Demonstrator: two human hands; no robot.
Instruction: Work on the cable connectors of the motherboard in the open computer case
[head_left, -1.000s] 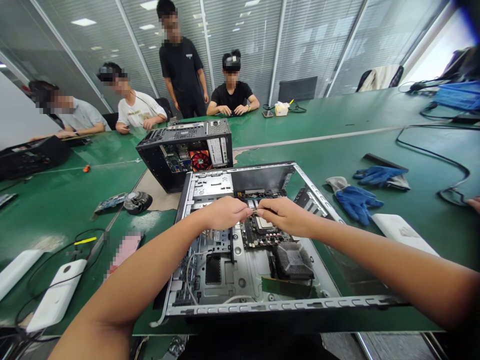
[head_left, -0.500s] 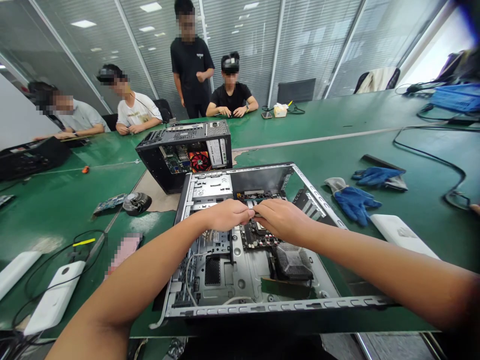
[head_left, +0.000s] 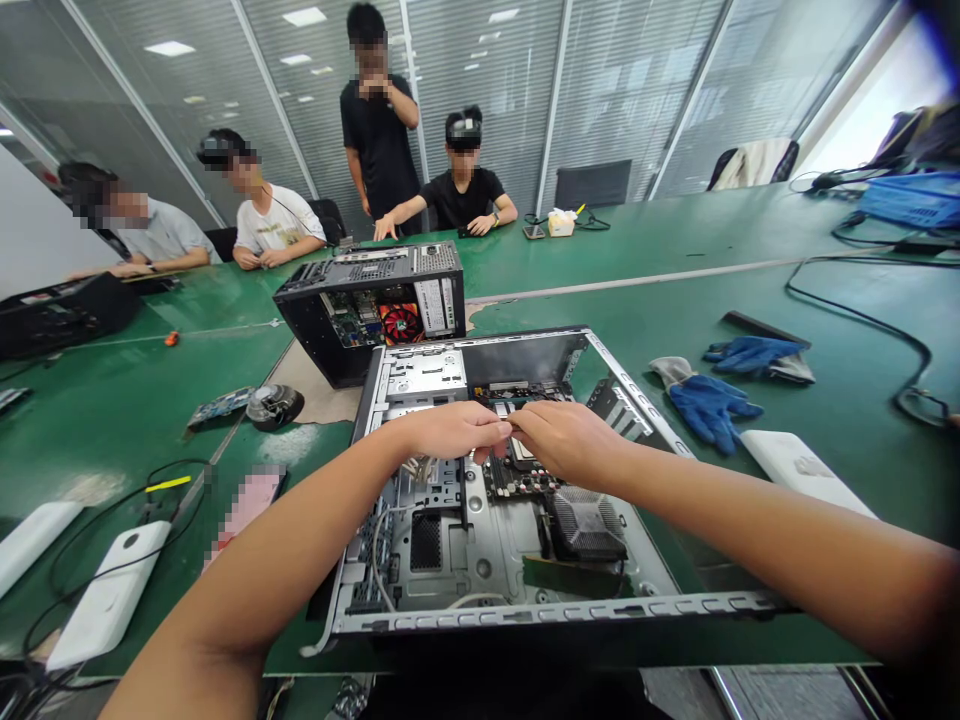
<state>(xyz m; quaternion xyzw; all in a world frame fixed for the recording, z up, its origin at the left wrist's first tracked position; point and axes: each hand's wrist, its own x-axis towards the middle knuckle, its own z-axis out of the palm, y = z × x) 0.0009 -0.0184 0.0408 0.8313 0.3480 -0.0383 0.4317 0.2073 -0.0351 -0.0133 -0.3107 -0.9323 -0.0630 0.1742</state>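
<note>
An opened computer case (head_left: pixel 480 545) lies on its side in front of me. My left hand (head_left: pixel 461 430) and my right hand (head_left: pixel 562 435) meet above its motherboard (head_left: pixel 517 482), fingertips close together. Both hands have their fingers pinched. Whatever lies between them is too small or hidden to name. Part of the motherboard is covered by my hands. Nearer to me inside the case sits a CPU cooler with a finned heatsink (head_left: pixel 589 522), and a green circuit board (head_left: pixel 570 578) rests beside it.
Behind stands a second computer case (head_left: pixel 322 340) with a red fan. Blue work gloves (head_left: pixel 709 405) and a white power bank (head_left: pixel 802 468) lie to the right. Another power bank (head_left: pixel 112 590), cables and a loose fan (head_left: pixel 274 406) are on the left. Several people are across the table.
My hands stay over the motherboard, with slight finger movement. Across the table, a seated person has stretched an arm toward the second case, and the standing person has raised a hand.
</note>
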